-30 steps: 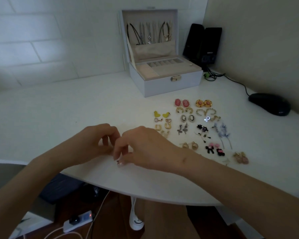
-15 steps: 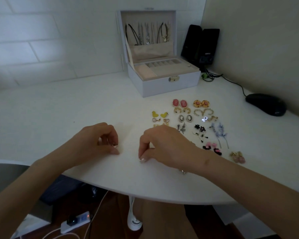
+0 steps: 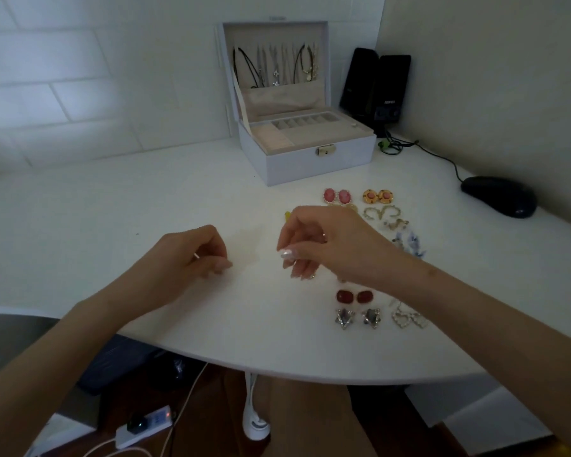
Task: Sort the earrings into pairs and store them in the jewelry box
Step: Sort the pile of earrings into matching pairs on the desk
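Earrings [image 3: 381, 214] — laid out in pairs on the surface [image 3: 145, 209], right of centre, between the box [image 3: 310, 163] and the near edge. Pink pair [image 3: 337, 196] and orange pair [image 3: 378, 196] nearest the box; red pair [image 3: 353, 296], star pair [image 3: 358, 317] and heart pair [image 3: 409, 319] nearest the edge. None visible in the open box's trays.

Likely tiny, light and rigid: hard metal and stone, smooth enough to skid, with thin posts and hooks that could bend. Best pinched by the rim of the face between thumb and fingertip, not by the post.

Right hand [image 3: 327, 249] low over the middle rows, hiding some. Grip drawn in, thumb against curled fingers, tips down; a glint under the tips, but cannot tell whether pinched or lying loose. Left hand [image 3: 192, 255] apart to the left — fingers curled under, a small glint by one finger, cannot tell whether anything is held.

Mouse [image 3: 498, 196] and speakers [image 3: 376, 87] off to the right, behind.
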A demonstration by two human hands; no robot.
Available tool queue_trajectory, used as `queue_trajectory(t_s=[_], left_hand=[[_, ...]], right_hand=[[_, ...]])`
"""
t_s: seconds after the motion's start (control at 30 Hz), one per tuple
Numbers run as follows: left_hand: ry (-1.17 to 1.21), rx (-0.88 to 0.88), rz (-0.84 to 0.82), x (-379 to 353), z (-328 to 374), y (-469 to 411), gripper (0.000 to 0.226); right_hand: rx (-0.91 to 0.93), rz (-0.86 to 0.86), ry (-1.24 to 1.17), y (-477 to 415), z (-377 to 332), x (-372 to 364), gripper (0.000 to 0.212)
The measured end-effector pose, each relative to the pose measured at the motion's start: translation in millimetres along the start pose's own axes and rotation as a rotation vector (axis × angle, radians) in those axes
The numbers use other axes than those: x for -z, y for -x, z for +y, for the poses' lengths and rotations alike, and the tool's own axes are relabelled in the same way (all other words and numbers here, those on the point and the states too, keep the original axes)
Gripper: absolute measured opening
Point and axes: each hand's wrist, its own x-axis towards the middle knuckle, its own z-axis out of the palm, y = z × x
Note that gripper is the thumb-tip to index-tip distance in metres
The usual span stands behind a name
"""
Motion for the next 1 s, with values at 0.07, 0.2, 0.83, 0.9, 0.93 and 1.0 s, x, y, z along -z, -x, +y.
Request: queue_trajectory(t_s=[0.07,0.2,0.83,0.9,0.93,1.0], left_hand=[[0.045,-0.008,0.009,-0.4,9.3,-1.4,0.006],[0.148,-0.044,-0.006,-6.9,25.6,-2.5,0.006],[0.026,-0.152,-0.15,-36.9,49.5,-13.0,0.011],[-0.017,-0.185,-0.149,-39.0,49.7,-13.4,0.012],[-0.021,-0.204,-0.145,-40.1,49.3,-13.4,0.012],[-0.012,-0.227,-0.141,-41.8,47.2,-14.2,0.011]], right_hand=[[-0.009,0.004,-0.096,0.6,0.5,5.1,0.01],[-0.018,0.02,-0.162,2.9,2.4,12.3,0.014],[-0.064,0.08,-0.006,16.1,5.4,21.3,0.013],[-0.059,0.068,0.041,17.0,5.5,20.1,0.011],[-0.056,0.06,0.063,17.5,5.6,18.8,0.01],[-0.042,0.036,0.119,18.6,6.5,15.6,0.006]])
